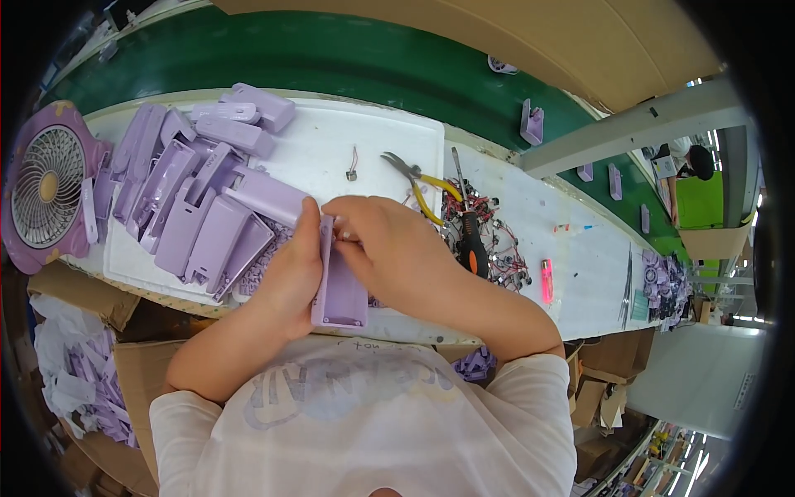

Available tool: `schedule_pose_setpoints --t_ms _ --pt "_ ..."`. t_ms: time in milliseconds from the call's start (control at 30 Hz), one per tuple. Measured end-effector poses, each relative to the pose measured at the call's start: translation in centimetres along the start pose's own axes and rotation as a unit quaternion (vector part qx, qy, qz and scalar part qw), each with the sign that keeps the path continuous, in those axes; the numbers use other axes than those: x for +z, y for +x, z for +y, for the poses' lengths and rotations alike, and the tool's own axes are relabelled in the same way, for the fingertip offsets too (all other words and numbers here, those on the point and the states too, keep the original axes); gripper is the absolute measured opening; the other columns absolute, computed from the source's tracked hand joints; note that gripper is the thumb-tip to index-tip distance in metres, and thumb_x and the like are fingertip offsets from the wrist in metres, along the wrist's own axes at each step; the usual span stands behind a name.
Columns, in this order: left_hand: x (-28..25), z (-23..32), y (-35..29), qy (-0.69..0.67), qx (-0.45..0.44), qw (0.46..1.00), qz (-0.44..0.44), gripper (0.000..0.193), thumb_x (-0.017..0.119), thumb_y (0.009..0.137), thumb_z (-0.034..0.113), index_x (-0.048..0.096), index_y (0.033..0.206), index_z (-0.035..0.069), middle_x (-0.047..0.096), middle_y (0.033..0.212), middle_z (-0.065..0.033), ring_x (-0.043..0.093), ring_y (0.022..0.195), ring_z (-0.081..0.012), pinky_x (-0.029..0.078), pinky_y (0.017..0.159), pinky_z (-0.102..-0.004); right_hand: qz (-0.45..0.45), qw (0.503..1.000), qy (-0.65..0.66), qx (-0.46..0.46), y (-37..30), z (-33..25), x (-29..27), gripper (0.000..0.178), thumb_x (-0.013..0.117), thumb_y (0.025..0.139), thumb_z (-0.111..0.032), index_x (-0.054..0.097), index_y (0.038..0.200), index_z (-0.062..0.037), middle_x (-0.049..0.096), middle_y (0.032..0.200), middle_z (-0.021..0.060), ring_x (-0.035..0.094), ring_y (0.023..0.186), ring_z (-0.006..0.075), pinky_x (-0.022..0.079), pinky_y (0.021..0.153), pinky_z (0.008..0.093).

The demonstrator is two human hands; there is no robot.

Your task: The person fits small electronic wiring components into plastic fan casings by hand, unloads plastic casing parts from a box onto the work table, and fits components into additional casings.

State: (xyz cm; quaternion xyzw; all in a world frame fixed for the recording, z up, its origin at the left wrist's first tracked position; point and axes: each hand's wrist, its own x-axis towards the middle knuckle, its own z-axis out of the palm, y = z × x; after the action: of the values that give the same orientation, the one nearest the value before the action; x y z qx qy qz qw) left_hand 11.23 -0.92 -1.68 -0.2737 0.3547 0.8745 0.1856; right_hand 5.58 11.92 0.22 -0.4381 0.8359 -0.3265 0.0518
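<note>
1. A lilac plastic housing (339, 290) is held at the near edge of the white tray (389, 137), just in front of the person's chest, with its hollow inner side turned up toward the camera.
2. The left hand (290, 277) clasps the housing along its left edge, the thumb lying up along that side.
3. The right hand (389, 244) is curled over the housing's top end, fingertips pressed down on it; whether they pinch some small part there is hidden by the fingers themselves.
4. Left of the housing, on the white tray, lies a pile of lilac housing shells (199, 190), stacked loosely and leaning on one another, the nearest one touching the left hand.
5. Beyond the housing, on the bare part of the tray, sits a small wired component (352, 170).
6. Right of the housing, past the right hand, lie yellow-handled pliers (418, 178) and a screwdriver with a black and orange handle (470, 236), on a tangle of red-wired parts (501, 244).
7. Farther right of the housing, a pink marker (547, 280) rests on the white bench.
8. Far left of the housing stands a lilac desk fan (45, 186), its grille facing up.
9. Behind the tray runs a green conveyor belt (331, 58) carrying a few lilac pieces.
</note>
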Motion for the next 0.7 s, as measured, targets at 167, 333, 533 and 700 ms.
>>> schedule_pose_setpoints --t_ms 167,333,533,700 --pt "-1.5 0.4 0.1 -0.006 -0.023 0.996 -0.081 0.063 0.021 0.093 0.056 0.049 0.116 0.005 0.058 0.103 -0.0094 0.059 0.09 -0.0165 0.051 0.076 -0.03 -0.052 0.99 0.107 0.074 0.6 0.2 -1.2 0.039 0.059 0.079 -0.003 0.046 0.116 -0.0045 0.063 0.085 0.0138 0.061 0.086 0.0286 0.049 0.071 0.037" --pt "-1.7 0.1 0.2 -0.013 -0.028 0.989 -0.146 0.065 0.021 0.092 0.057 0.048 0.117 0.003 0.058 0.104 -0.0098 0.06 0.09 -0.017 0.051 0.076 -0.0297 -0.079 0.99 0.086 0.077 1.0 -0.5 -1.7 0.042 0.058 0.079 -0.003 0.045 0.119 -0.0052 0.063 0.091 0.0146 0.061 0.088 0.0292 0.049 0.073 0.0354" --pt "-0.7 -0.4 0.2 0.024 0.057 0.997 -0.039 0.063 0.032 0.089 0.06 0.046 0.115 0.005 0.056 0.109 -0.0092 0.059 0.096 -0.017 0.053 0.075 -0.0315 -0.089 0.994 -0.05 -0.042 1.1 -1.3 -1.5 0.042 0.057 0.078 -0.003 0.048 0.119 -0.0078 0.058 0.092 0.015 0.059 0.084 0.0298 0.048 0.07 0.0357" --pt "-1.3 0.6 0.0 -0.035 0.0 0.995 -0.091 0.064 0.022 0.092 0.058 0.048 0.112 0.004 0.057 0.1 -0.0114 0.06 0.087 -0.0198 0.052 0.074 -0.0339 -0.046 0.997 0.049 0.042 1.6 0.2 -1.3 0.045 0.06 0.077 -0.002 0.047 0.12 -0.0082 0.057 0.085 0.012 0.06 0.083 0.0264 0.048 0.07 0.0342"
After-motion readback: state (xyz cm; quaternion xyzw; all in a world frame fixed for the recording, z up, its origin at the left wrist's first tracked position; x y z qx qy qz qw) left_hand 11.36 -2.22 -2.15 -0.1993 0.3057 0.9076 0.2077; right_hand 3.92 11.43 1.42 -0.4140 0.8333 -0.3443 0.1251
